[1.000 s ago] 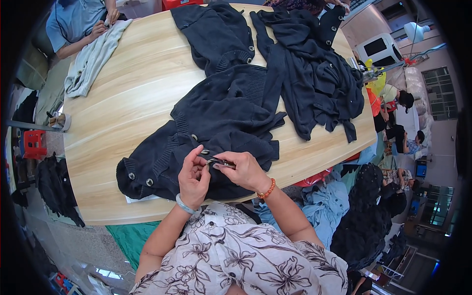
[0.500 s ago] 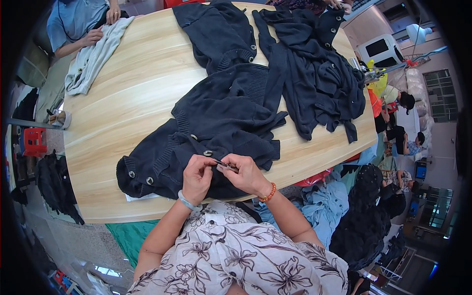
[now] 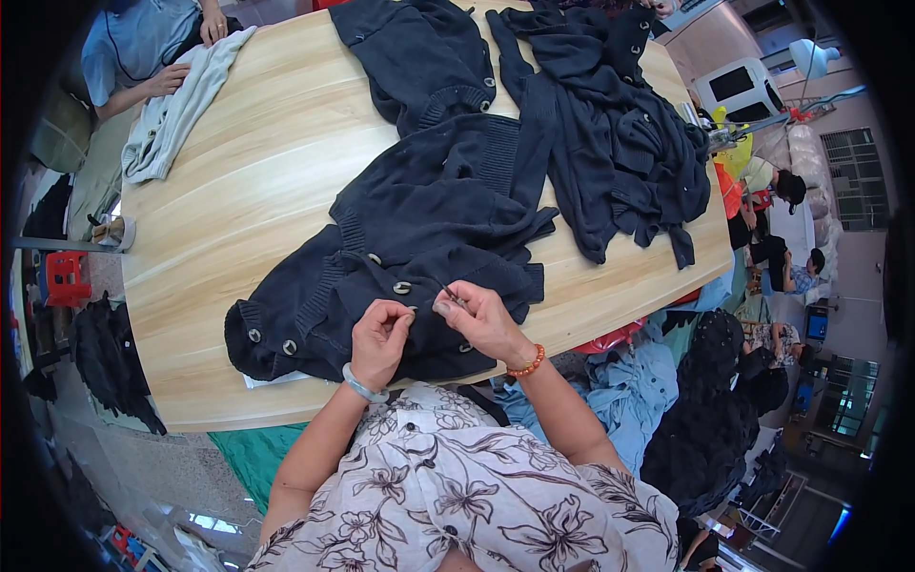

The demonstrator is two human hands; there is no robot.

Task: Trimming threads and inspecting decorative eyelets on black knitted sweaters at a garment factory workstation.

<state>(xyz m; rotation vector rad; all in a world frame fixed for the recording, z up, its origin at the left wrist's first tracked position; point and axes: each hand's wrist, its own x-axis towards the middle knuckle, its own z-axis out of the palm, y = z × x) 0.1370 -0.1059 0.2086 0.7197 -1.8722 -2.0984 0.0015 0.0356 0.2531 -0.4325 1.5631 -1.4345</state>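
Observation:
A dark knit cardigan point(image 3: 429, 205) with large mottled buttons lies spread and rumpled before me at the near side of the table. My left hand point(image 3: 379, 341) is closed over its front edge, thumb and forefinger pinching the knit just below a button point(image 3: 402, 288); a small pale spot shows at the fingertips. My right hand point(image 3: 484, 322), a little to the right and apart from the left, is closed around small dark thread snips point(image 3: 452, 294). Their thin tip points up and left over the cardigan; the rest is hidden in the fingers.
More dark knit garments point(image 3: 610, 143) lie on the wooden table point(image 3: 267, 181), at the far middle and right. At the far left, another person's hands point(image 3: 172, 78) rest on a cream garment point(image 3: 186, 110). Light-blue clothes point(image 3: 624, 381) and a black heap point(image 3: 705, 419) lie beyond the near right edge.
My right hand has drawn away from the left, up and to the right, with the snips. My left hand stays nearly in place, still pinching. More of the cardigan's front shows between them.

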